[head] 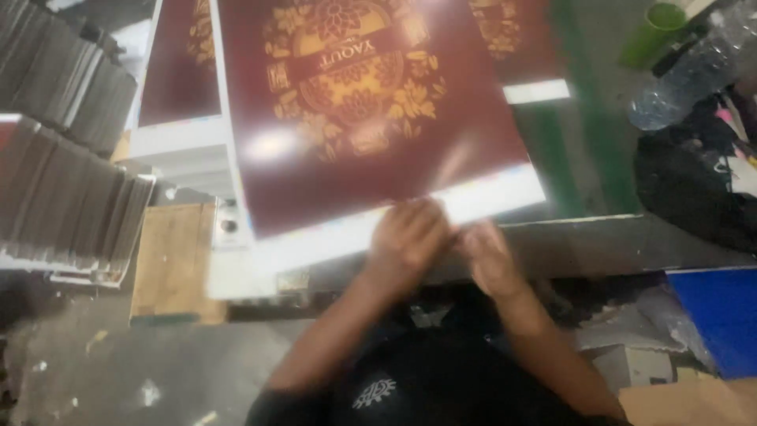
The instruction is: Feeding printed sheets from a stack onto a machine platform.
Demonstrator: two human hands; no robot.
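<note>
**Both hands meet at the near edge of a maroon sheet**

My left hand (406, 241) and my right hand (487, 256) sit side by side at the white near border of a large printed sheet (371, 102), fingers curled over that edge. The left fingers (422, 217) lie on the border itself and look closed on it. The right fingers (473, 237) are blurred, so I cannot tell whether they pinch the paper or only touch it. The sheet lies straight ahead of my fingers and runs away from me, its long side going from my hands toward the far end of the table (583, 244). It is skewed, with the near right corner pushed further right than the left. Both hands are at the same edge, the left a little nearer the sheet's middle.

The sheet is glossy maroon with a gold flower ornament and lies on a stack of like sheets (181, 150). To my left rise piles of grey card (63, 197) on a wooden pallet (169, 260). To the far right lie a clear plastic bottle (686, 75), a green cup (658, 28) and a dark bag (694, 189), all well apart from my hands. A blue box (721, 315) sits lower right.
</note>
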